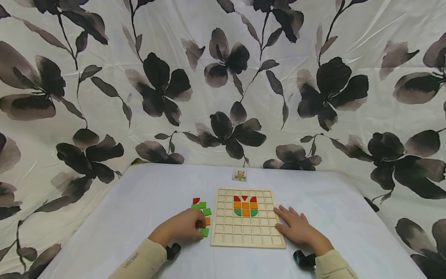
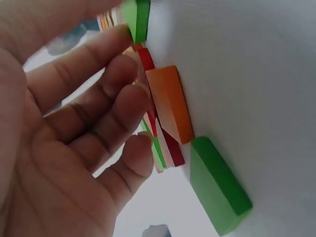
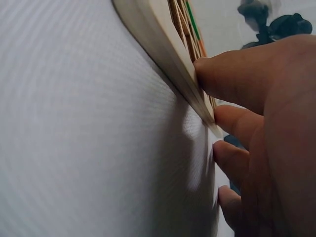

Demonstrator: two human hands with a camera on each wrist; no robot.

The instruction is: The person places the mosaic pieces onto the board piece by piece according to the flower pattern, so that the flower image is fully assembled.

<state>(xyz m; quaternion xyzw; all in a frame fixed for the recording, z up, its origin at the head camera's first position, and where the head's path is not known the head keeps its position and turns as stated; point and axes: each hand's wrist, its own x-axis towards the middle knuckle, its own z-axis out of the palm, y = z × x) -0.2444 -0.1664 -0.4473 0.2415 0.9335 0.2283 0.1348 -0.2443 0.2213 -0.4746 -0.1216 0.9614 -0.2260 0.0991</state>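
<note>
My left hand (image 1: pixel 184 224) is beside the board's left edge, thumb and index finger pinching a small green square tile (image 2: pixel 140 20). An orange tile (image 2: pixel 170 103) lies by the curled fingertips, with another green tile (image 2: pixel 217 185) beyond it. The square wooden grid board (image 1: pixel 247 237) carries a pattern of red, orange (image 1: pixel 245 205) and green pieces in its upper middle. My right hand (image 1: pixel 296 226) rests at the board's right edge, fingers extended and spread, thumb and index fingertip touching the rim (image 3: pixel 168 54).
Several more green tiles (image 1: pixel 207 212) and a red quarter-round piece (image 1: pixel 196 200) lie left of the board. A small picture card (image 1: pixel 239 175) with a flower pattern sits behind it. The white table (image 1: pixel 156 186) meets a flower-printed cloth (image 1: pixel 216 97) at the back.
</note>
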